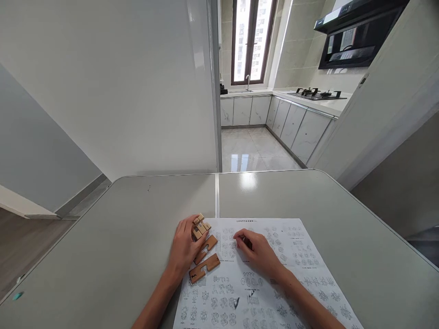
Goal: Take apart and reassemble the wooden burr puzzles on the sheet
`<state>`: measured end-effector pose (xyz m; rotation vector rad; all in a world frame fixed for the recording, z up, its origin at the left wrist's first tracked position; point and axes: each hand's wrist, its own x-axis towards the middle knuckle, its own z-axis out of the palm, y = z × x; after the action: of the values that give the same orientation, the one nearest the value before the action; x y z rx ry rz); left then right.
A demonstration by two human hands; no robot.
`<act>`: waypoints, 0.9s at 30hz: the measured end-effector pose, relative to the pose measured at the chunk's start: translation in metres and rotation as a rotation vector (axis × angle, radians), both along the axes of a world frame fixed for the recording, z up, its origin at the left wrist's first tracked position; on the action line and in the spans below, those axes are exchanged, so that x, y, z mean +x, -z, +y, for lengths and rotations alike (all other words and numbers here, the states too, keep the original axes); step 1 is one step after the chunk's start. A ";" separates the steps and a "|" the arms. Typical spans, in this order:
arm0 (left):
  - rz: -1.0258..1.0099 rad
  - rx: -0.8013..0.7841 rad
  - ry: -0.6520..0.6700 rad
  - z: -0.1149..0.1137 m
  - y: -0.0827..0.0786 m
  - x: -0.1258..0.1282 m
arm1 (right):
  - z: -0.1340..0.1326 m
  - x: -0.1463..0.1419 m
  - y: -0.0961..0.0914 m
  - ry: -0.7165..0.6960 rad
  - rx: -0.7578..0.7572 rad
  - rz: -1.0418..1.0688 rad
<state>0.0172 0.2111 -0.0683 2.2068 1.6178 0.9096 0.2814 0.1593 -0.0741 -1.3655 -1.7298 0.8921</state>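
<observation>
My left hand (185, 246) is wrapped round a cluster of light wooden puzzle blocks (200, 227) at the upper left corner of a printed sheet. Two flat brown wooden puzzle pieces with cut-out notches lie just below it: the upper piece (210, 243) beside my thumb, the lower piece (210, 266) partly on the paper. My right hand (257, 249) rests over the printed instruction sheet (236, 274), its fingers curled in and the tips near the diagrams. Something dark shows inside the curl; I cannot tell whether it is a piece or shadow.
The grey table (130, 256) has a seam (217, 196) down its middle and rounded far corners. A small teal bit (18, 296) lies at its left edge. Beyond are a white panel (154, 91), and a kitchen with a gas stove (318, 94) and a tap (247, 81).
</observation>
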 end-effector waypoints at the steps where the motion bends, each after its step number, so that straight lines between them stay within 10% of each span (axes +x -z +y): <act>1: -0.013 0.005 0.019 -0.001 -0.002 0.001 | 0.000 0.000 0.000 0.000 -0.004 -0.001; 11: 0.023 0.087 0.433 -0.022 -0.010 0.025 | 0.001 0.000 0.001 -0.003 0.013 0.023; 27: 0.044 -0.087 0.587 -0.032 -0.014 0.033 | 0.001 0.000 0.009 -0.006 0.101 -0.008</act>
<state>0.0498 0.1792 -0.0545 2.4374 0.9027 0.6076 0.2811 0.1604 -0.0829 -1.3003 -1.7613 0.7926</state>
